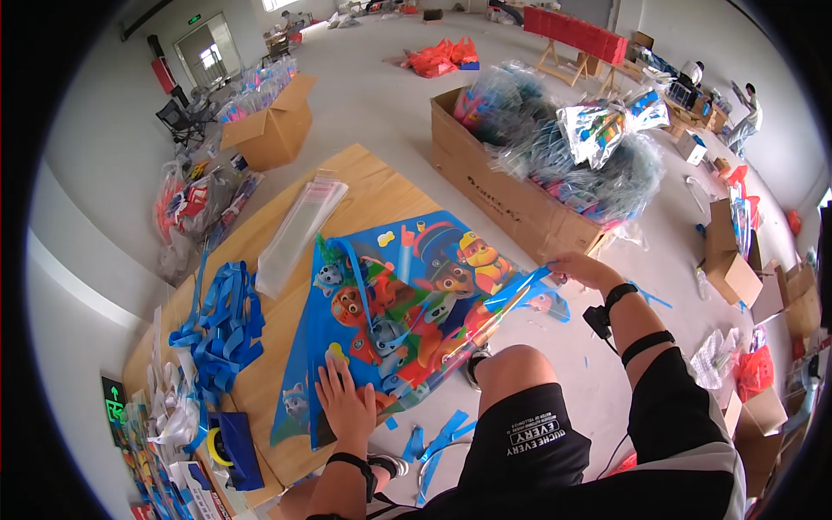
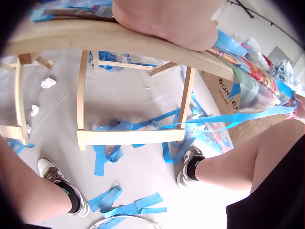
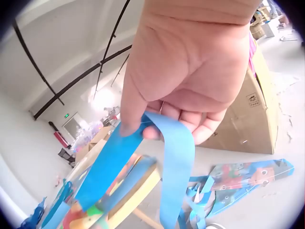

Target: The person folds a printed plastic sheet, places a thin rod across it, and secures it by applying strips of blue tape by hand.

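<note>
A triangular plastic sheet printed with cartoon dogs on blue, shaped like a kite sail, lies across the wooden table, its right side reaching past the edge. My left hand rests on its near part, fingers spread. In the left wrist view, that hand's heel is at the table rim. Out to the right, my right hand holds a blue ribbon at the sheet's far right corner. The right wrist view shows thumb and fingers pinching this ribbon, which folds over and hangs down.
A tangle of blue ribbons and a stack of clear sleeves lie on the table, with a tape dispenser at its left edge. Beyond stands a large carton of wrapped bundles. Ribbon scraps litter the floor near my feet.
</note>
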Tool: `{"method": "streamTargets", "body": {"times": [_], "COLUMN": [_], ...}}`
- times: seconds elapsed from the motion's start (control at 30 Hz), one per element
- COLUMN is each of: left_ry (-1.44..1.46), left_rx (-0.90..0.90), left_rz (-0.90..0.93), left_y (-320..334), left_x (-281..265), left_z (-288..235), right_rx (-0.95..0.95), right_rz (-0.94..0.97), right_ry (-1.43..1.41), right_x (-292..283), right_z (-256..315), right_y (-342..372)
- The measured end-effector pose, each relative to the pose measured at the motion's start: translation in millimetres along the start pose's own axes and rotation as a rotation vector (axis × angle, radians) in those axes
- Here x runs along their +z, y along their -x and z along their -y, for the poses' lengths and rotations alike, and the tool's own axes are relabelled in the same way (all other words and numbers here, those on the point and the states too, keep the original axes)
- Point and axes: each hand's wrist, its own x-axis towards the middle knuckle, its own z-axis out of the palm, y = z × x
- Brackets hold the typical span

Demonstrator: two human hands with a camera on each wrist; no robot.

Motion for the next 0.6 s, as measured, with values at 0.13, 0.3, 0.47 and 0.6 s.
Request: {"method": "streamTargets", "body": {"times": [0.13,0.3,0.47,0.6], "left_ry": [-0.014,-0.011,-0.008,-0.003], "left_rx": [0.003,0.009,0.007,0.023], "left_rz": [0.025,0.026,0.02,0.0], "left_y": [-0.3,-0.4,-0.9,1.1], "left_x": [-3.8,-1.8,-1.6,-1.3], "left_z": [-1.6,-0.5,-0.9,-0.3], "right_rx": [0.107,0.326,-0.424,-0.583], "right_rz": [-0.14,-0.681,-0.443,-0.289], "right_ry": [0.14,0.626,0.613,0.833], "right_x": [-0.5,59.0,160.8,248.5], "right_z": [-15.6,5.8,72.6,85.3], "right_y": [-29.5,-33.7,34.2,59.4]}}
